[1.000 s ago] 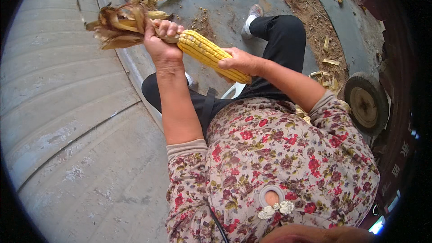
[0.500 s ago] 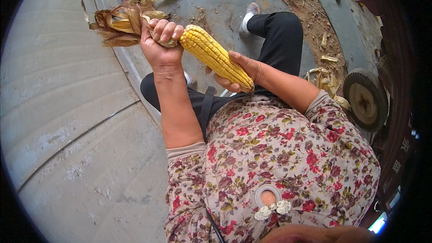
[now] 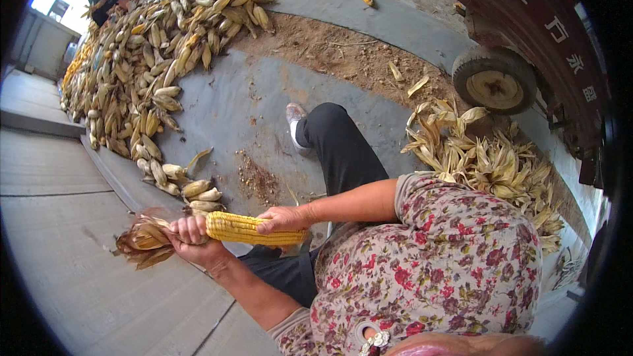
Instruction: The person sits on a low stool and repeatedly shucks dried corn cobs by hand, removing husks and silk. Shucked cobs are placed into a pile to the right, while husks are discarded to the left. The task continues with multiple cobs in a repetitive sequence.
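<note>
Unhusked ears (image 3: 155, 82), piled along left edge of grey ground (image 3: 217, 105). Brown peeled-back husk (image 3: 140, 240), trailing past left hand (image 3: 198, 240), which clamps it. Yellow corn ear (image 3: 234, 227), bared, held aloft between both hands. Right hand (image 3: 283, 218), closed on ear's right end. Loose husks (image 3: 488, 165), heaped at the ground's right edge.

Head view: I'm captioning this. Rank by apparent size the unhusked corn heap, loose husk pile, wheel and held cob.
1. Unhusked corn heap
2. Loose husk pile
3. Unranked: wheel and held cob; the cob looks longer but slimmer, and being nearer may enlarge it.
</note>
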`<control>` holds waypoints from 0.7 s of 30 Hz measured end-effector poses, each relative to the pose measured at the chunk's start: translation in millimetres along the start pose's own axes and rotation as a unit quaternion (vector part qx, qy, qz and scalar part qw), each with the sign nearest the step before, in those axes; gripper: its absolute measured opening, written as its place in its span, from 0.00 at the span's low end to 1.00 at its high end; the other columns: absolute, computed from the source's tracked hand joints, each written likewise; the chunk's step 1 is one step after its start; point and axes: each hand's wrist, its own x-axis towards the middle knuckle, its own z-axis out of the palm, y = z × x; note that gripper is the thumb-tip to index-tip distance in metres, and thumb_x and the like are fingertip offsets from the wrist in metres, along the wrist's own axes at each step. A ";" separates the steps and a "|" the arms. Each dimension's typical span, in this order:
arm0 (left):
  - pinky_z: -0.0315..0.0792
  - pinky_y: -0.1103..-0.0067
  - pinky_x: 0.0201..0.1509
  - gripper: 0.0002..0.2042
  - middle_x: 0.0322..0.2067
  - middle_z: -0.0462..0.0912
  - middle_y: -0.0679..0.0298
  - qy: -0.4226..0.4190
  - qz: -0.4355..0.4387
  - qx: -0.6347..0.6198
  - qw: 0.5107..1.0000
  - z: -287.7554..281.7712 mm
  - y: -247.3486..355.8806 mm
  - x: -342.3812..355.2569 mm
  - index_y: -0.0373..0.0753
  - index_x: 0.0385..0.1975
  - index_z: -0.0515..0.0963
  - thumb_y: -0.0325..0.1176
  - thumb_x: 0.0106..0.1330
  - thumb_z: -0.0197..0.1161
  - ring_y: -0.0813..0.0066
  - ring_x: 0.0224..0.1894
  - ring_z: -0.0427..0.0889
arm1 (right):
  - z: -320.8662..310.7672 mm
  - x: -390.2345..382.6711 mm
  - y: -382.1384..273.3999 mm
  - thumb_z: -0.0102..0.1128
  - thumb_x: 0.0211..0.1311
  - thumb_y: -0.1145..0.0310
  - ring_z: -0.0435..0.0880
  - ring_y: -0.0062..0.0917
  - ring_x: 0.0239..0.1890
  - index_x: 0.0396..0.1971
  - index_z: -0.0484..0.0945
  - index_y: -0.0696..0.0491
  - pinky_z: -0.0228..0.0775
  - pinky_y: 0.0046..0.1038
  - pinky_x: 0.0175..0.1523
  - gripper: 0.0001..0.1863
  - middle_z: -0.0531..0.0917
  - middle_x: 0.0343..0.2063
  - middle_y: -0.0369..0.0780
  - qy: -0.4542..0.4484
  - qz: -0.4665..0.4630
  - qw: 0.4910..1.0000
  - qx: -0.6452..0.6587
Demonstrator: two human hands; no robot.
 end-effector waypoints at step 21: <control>0.69 0.76 0.24 0.12 0.20 0.68 0.72 0.261 -0.145 0.265 0.917 -99.6 -1.2 -16.0 0.45 0.34 0.69 0.46 0.65 0.53 0.78 0.21 0.70 | -97.2 3.5 21.4 0.55 0.59 0.53 0.79 0.30 0.24 0.37 0.71 0.54 0.73 0.34 0.25 0.18 0.77 0.26 0.42 0.348 0.136 0.870 0.321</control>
